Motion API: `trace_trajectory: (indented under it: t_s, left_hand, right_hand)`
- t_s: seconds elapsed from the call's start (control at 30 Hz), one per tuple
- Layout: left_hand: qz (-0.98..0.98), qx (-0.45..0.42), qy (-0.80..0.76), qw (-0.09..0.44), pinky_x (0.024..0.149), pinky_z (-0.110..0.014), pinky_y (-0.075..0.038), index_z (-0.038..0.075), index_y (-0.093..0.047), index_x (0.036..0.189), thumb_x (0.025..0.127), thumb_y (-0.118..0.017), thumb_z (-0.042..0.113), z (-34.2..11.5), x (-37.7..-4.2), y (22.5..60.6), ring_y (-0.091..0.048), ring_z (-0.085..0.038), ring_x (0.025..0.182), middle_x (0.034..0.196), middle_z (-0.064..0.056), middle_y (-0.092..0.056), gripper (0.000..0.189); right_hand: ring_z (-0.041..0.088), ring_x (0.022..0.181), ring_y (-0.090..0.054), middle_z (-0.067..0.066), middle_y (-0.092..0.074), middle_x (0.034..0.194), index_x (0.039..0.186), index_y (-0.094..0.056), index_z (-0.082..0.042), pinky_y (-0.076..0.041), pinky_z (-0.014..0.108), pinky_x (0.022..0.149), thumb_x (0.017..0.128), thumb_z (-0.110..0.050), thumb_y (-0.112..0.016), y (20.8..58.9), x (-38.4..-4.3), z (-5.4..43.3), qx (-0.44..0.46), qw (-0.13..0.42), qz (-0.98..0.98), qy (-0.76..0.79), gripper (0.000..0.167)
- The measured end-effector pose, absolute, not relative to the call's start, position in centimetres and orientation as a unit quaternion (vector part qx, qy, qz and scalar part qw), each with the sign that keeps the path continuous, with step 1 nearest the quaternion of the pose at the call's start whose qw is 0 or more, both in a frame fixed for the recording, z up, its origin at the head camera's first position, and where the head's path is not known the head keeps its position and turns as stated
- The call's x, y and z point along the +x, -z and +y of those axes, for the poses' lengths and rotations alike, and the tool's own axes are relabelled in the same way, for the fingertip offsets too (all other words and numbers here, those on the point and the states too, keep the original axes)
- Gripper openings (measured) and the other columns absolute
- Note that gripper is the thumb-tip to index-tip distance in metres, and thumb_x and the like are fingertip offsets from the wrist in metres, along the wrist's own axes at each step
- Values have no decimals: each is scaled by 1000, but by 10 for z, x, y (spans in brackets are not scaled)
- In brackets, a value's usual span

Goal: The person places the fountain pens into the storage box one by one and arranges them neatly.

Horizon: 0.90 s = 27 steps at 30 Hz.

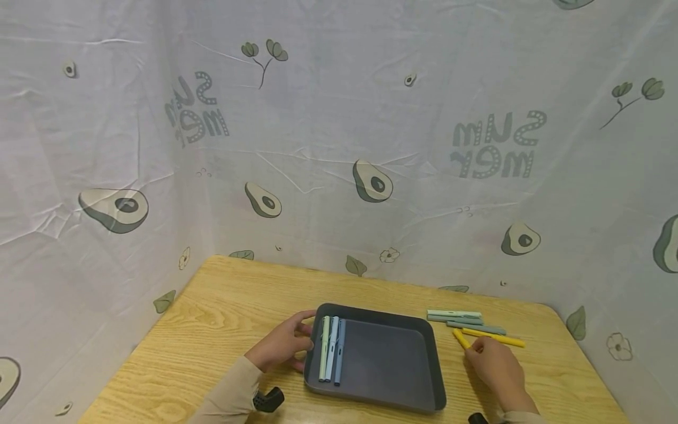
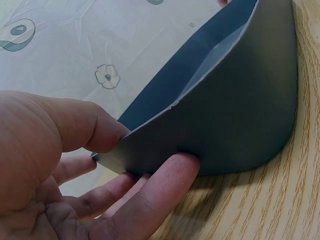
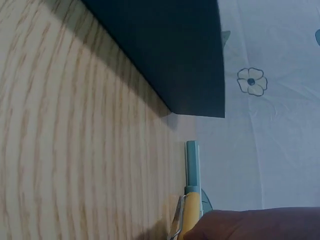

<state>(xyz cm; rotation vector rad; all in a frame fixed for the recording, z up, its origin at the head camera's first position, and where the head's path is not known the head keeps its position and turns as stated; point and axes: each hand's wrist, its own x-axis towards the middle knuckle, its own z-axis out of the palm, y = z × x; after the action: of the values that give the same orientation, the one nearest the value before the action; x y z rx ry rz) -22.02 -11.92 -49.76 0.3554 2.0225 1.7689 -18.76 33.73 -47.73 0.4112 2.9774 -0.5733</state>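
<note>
The tray [image 1: 386, 365] is gripped by the left hand [image 1: 283, 344]; a yellow pen [image 1: 461, 338] is pinched by the right hand [image 1: 497, 366], seemingly for pick-up; lifting leftward of that hand is likely needed.

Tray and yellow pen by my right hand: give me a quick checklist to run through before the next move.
1. Left hand on the tray: ok, touching its left side.
2. Right hand at the yellow pen: ok, fingers on it.
3. Room in the tray: ok, three pens lie along its left side, the rest is bare.
4. Held pen free of the other yellow pen: cannot tell, they lie too close.
5. All pens in the tray: not ok, a pale green pen and others lie to its right.
</note>
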Motion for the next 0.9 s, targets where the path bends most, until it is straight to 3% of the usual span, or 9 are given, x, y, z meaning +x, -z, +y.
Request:
trace_trajectory:
  t_s: [0.2,0.47,0.63,0.9]
  left_hand:
    - [729,125,-638,215,63,-46,-65,13,-33,161,91,-61,1,-119,-220,497,-64,-29,102,131,-24,-50,76]
    - [733,122,-635,213,62,-46,-64,14,-34,161,92,-62,1,-119,-219,497,-64,-29,101,132,-24,-49,76]
    - [734,126,-633,212,62,-46,-64,14,-34,161,92,-62,1,-119,-219,499,-63,-30,103,132,-24,-50,76]
    - [732,128,-635,213,62,-46,-64,14,-34,161,92,-62,1,-119,-220,499,-63,-30,102,131,-24,-50,76]
  right_hand:
    - [23,71,-58,12,-70,89,107,-72,2,-50,40,57,100,-14,-54,480,-188,339,115,49,978,167,25]
    - [36,92,-68,26,-70,113,114,-71,7,-58,54,73,94,-15,-65,476,-189,336,105,67,978,168,30]
    - [27,85,-66,27,-70,112,112,-71,7,-57,52,72,93,-16,-69,474,-188,333,103,80,976,173,30]
    - [29,86,-67,21,-71,105,111,-70,7,-57,50,73,94,-21,-72,474,-187,331,102,50,972,204,33]
